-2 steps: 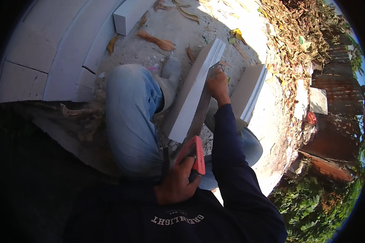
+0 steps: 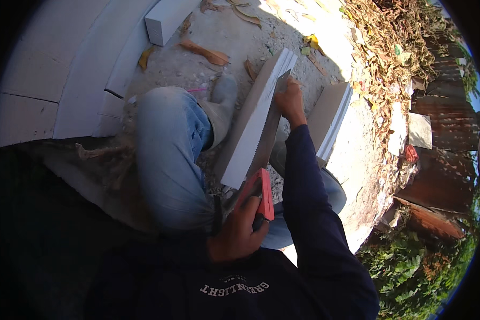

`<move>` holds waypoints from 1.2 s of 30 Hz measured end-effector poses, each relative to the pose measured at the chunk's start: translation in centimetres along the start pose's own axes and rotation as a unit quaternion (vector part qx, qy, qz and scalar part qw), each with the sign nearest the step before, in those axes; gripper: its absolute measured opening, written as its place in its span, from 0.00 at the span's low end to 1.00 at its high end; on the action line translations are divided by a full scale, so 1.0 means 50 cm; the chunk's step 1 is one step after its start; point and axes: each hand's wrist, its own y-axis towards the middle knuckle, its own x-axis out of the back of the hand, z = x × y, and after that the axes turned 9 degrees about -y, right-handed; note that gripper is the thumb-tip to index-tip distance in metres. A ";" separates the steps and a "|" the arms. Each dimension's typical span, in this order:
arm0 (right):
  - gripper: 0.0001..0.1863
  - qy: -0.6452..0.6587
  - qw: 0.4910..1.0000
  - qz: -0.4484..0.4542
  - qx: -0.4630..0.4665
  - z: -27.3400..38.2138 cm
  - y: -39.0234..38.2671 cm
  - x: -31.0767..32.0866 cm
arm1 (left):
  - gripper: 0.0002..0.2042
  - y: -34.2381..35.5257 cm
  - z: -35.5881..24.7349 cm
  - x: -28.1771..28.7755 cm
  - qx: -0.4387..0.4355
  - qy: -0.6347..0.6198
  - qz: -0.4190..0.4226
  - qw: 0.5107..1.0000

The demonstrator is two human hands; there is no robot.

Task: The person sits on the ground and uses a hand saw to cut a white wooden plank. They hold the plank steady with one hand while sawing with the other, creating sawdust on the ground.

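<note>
My left hand (image 2: 239, 228) is wrapped round the red and black handle of a handsaw (image 2: 266, 133). The saw's long blade points away from me, up along a long white block (image 2: 256, 114) on the ground, its toothed edge facing left over the block's pale side. Near the blade's far tip, my right hand (image 2: 290, 101) is closed on the blade with its fingers pressed together. I cannot tell how deep the teeth sit, if at all, in the block. The block lies between my legs, with my left knee (image 2: 168, 122) bent beside it.
Another white block (image 2: 328, 114) lies to the right, beside my right leg. Stacked white blocks (image 2: 80, 74) stand at the left, with a loose block (image 2: 165, 21) near them. Dry leaves (image 2: 389, 48), rusty metal sheets (image 2: 437, 176) and green plants (image 2: 410, 266) are along the right.
The saw and both hands have shifted slightly up and away from me along the block. Both hands keep their hold. The view has shifted a little.
</note>
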 end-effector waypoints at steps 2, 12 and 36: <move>0.36 -0.001 1.000 -0.004 -0.017 -0.011 0.045 -0.003 | 0.14 0.037 0.020 -0.003 -0.020 0.005 -0.004 1.000; 0.34 -0.021 0.999 -0.028 -0.017 -0.061 0.157 -0.029 | 0.13 0.146 0.066 -0.019 -0.014 -0.012 -0.007 1.000; 0.30 -0.014 1.000 0.014 -0.024 -0.064 0.187 -0.037 | 0.11 0.183 0.066 -0.019 0.007 -0.023 -0.017 1.000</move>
